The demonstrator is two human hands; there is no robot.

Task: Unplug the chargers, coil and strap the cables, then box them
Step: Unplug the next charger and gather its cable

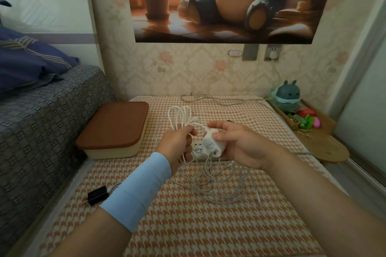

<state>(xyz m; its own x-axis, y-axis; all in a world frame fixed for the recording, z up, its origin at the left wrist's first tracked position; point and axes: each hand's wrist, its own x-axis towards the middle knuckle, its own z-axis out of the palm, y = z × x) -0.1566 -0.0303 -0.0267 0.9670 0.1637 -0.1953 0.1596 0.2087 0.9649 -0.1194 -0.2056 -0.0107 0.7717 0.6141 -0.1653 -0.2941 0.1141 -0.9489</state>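
Note:
My left hand (pixel 177 142) grips a bundle of white cable loops (pixel 180 117) that stand up above the fist. My right hand (pixel 240 144) holds a white charger block (pixel 213 144), thumb on top, its prongs pointing down toward me. A white power strip (pixel 197 149) lies on the checked mat just beneath both hands, partly hidden. More loose grey-white cable (pixel 219 185) lies tangled on the mat below the hands. A black charger (pixel 97 195) lies at the mat's left edge by my left sleeve. The lidded box (pixel 113 129) with a brown lid sits at the left.
A bed with grey patterned cover (pixel 41 131) borders the left. A white plug (pixel 272 54) sits in the wall socket, its cable (pixel 219 100) running along the mat's far edge. A blue-grey toy (pixel 289 96) and small items crowd a wooden shelf at the right.

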